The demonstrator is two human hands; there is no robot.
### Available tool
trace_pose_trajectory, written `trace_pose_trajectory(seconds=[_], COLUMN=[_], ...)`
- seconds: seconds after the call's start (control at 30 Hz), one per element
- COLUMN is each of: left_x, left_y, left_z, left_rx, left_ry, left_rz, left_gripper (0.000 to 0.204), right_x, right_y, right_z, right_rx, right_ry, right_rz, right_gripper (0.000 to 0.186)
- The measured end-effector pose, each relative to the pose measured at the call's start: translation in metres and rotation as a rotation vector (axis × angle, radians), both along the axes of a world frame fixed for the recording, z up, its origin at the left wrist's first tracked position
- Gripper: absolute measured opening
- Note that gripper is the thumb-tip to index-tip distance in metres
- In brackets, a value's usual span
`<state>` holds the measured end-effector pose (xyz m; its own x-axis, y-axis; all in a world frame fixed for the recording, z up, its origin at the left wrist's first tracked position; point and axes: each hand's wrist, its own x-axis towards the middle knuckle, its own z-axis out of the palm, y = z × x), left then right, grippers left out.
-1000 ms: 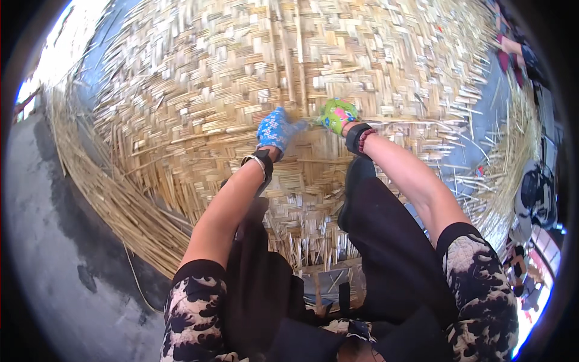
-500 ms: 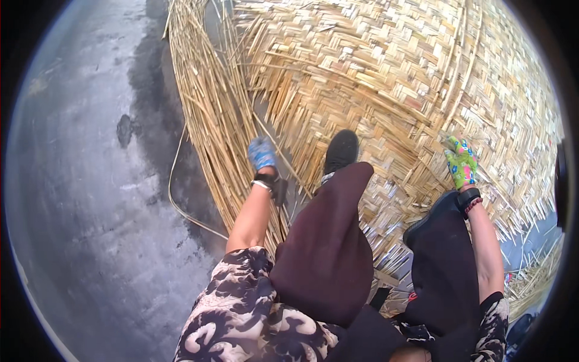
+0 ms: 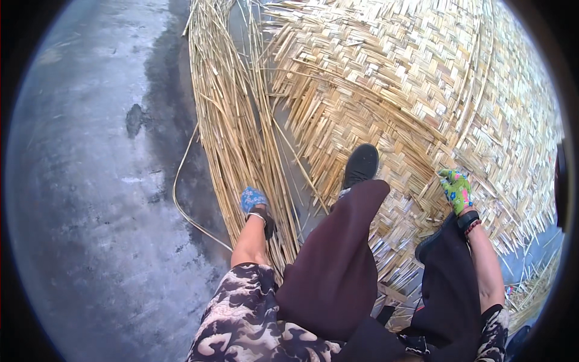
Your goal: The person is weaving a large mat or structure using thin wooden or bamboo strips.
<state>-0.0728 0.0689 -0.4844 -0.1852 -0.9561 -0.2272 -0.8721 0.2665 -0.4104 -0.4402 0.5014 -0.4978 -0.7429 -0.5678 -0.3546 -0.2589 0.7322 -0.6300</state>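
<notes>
A long bundle of split reeds (image 3: 226,120) lies on the floor to my left. My left hand (image 3: 254,198), in a blue patterned glove, rests on the near part of this bundle with its fingers curled down out of sight. Right of my feet, my right hand (image 3: 456,190) in a green flowered glove is low at a woven reed mat (image 3: 386,66). Its fingers are bent and drawn together over the weave; whatever they pinch is too small to make out. Loose strip ends fringe the mat's left and near edges.
My dark shoe (image 3: 362,164) stands on the mat's left edge, with my other foot near the right hand. Grey concrete floor (image 3: 90,211) stretches along the left, where one thin reed (image 3: 176,181) curves out from the bundle. More loose reeds (image 3: 540,289) lie at the lower right.
My left hand has slid nearer to me along the reed bundle. The right hand has come slightly nearer over the mat, its fingers more bent. The whole view has shifted a little.
</notes>
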Motion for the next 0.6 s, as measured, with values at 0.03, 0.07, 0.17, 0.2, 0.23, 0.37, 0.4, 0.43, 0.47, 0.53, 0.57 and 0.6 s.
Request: trace_pose_trajectory(seconds=[0.03,0.07,0.17,0.2,0.23,0.37,0.4,0.43,0.47,0.53,0.57,0.6], left_x=[-0.002,-0.003,-0.002,-0.001,-0.001,0.004,0.006,0.007,0.008,0.006,0.002,-0.004], left_y=[0.000,0.002,0.012,0.016,0.016,0.007,0.003,-0.001,-0.006,-0.014,-0.018,-0.026], left_z=[0.005,0.009,0.012,0.010,0.007,-0.001,-0.001,-0.001,0.002,0.011,0.018,0.028], left_rx=[0.093,0.050,-0.256,-0.291,-0.175,-0.070,-0.010,-0.012,-0.031,0.119,0.105,0.078], left_ry=[-0.085,-0.070,0.186,0.209,0.237,0.263,0.232,0.222,0.223,0.108,0.131,-0.034], left_rz=[-0.089,-0.094,-0.318,-0.353,-0.223,-0.015,0.004,-0.022,-0.030,-0.123,-0.080,-0.364], left_gripper=[0.021,0.021,0.036,0.036,0.039,0.036,0.030,0.024,0.024,0.023,0.022,0.021], right_x=[0.003,0.006,0.016,0.021,0.025,0.036,0.037,0.037,0.037,0.036,0.035,0.034], right_y=[-0.001,-0.002,-0.003,-0.003,-0.003,-0.003,-0.003,-0.002,-0.002,0.001,0.001,0.002], right_z=[0.000,0.000,0.001,0.003,0.005,0.013,0.015,0.016,0.018,0.019,0.019,0.019], right_rx=[-0.038,-0.015,-0.023,-0.026,-0.055,-0.053,0.006,0.017,-0.030,0.033,0.010,0.012], right_ry=[-0.008,-0.031,-0.006,-0.027,-0.024,-0.028,-0.046,-0.038,-0.036,-0.081,-0.091,-0.114], right_rz=[0.003,-0.022,0.029,0.056,0.054,0.078,0.080,0.105,0.127,0.087,0.099,0.093], right_gripper=[0.019,0.019,0.018,0.018,0.018,0.017,0.017,0.018,0.018,0.018,0.018,0.019])
